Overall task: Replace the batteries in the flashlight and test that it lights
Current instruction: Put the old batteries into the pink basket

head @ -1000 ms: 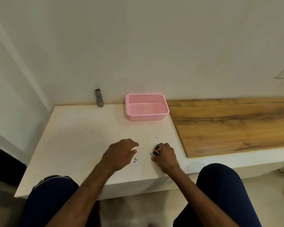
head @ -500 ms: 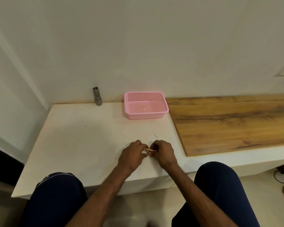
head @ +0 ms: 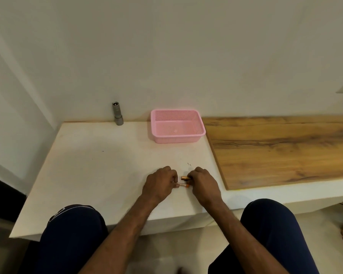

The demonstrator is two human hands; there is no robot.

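A small grey flashlight (head: pixel 117 114) stands upright against the wall at the back of the white table (head: pixel 91 167). Near the table's front edge my left hand (head: pixel 159 183) and my right hand (head: pixel 203 182) are close together over small orange-and-black batteries. My right hand pinches one battery (head: pixel 185 177) by its end. My left hand's fingertips hold another battery (head: pixel 181 184) that lies just below it. How many batteries are under the hands is hidden.
A pink plastic basket (head: pixel 156 123), seemingly without contents, sits at the back of the table, right of the flashlight. A wooden board (head: pixel 281 151) covers the ledge to the right. My knees (head: pixel 269 220) are below the table's front edge.
My left hand moved right to meet the right hand. Both hands now hold batteries apart between them, where a second ago only the right hand held them.
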